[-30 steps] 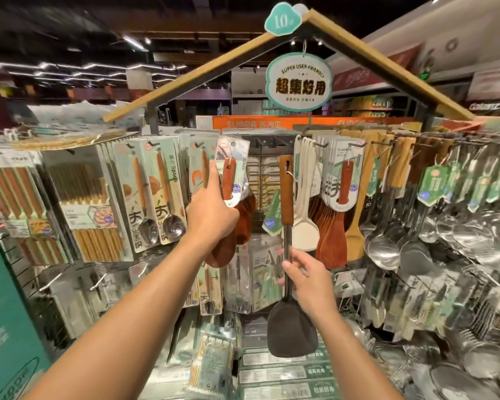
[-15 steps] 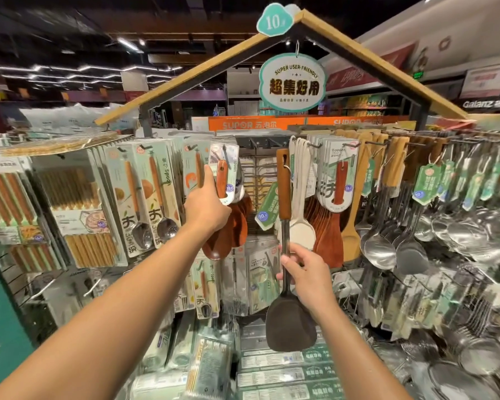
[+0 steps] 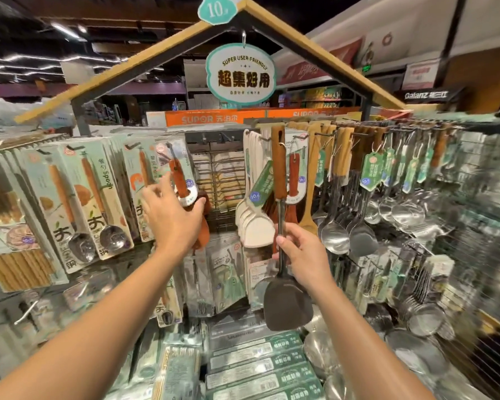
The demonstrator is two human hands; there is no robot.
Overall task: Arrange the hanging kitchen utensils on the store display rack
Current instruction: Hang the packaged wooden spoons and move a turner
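Reaching up left of the bare black hooks (image 3: 214, 138), the left hand (image 3: 172, 217) has its fingers spread loosely against a carded wooden-handled spoon (image 3: 179, 180), not clamped on it. To the right, the right hand (image 3: 302, 252) is closed round the metal shaft of a dark spatula (image 3: 286, 301), its long axis upright, handle top just right of those hooks.
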